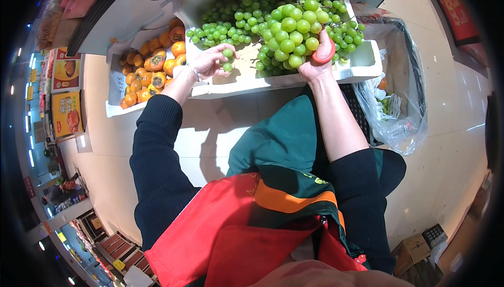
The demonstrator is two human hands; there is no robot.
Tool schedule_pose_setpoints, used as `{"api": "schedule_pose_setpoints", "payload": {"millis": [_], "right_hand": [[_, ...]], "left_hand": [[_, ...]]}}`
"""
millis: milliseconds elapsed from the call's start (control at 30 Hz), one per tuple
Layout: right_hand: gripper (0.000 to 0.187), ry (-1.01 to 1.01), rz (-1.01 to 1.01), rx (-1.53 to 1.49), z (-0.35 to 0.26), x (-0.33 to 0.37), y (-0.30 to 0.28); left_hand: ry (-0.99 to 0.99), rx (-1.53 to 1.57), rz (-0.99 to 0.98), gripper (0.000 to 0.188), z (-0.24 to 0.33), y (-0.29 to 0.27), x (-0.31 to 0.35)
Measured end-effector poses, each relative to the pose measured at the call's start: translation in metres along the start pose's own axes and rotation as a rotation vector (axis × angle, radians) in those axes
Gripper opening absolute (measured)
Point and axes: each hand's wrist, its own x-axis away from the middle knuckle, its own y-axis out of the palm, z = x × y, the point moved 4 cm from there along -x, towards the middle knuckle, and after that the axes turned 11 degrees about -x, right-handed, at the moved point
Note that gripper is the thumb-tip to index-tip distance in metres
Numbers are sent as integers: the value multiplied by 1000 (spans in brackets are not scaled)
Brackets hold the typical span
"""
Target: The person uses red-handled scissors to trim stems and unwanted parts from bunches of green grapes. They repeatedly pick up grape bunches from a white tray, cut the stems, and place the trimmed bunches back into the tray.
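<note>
My right hand [317, 66] is closed round the underside of a large bunch of green grapes [289, 27], lifted above a white foam box [370, 53]. A red loop, like a scissors handle [326, 53], sits round its thumb; the rest of it is hidden. To the left, my left hand [207, 64] has its fingers bent around a couple of small green grapes [227, 60] over the bare front part of the box. More bunches of grapes [220, 30] lie behind both hands, along the back of the box.
A white box of orange persimmons [149, 74] adjoins on the left. Right of the grapes stands a dark crate lined with clear plastic [407, 113], with some fruit and foam netting inside. Cardboard boxes [415, 247] rest on the floor at lower right. Shop shelves line the far left.
</note>
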Motion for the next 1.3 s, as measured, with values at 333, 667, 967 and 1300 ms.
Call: {"api": "schedule_pose_setpoints", "payload": {"millis": [333,667,967,1300], "right_hand": [[49,8,-19,25,1,3,3],[43,102,-146,-87,9,-2,1],[47,94,-172,-37,-12,6,4],[48,193,-220,37,6,9,12]], "left_hand": [[207,492,-182,49,29,44,9],[1099,-56,249,27,210,236,-14],[1193,-912,537,58,248,246,-29],[425,-1057,258,38,173,146,-55]]}}
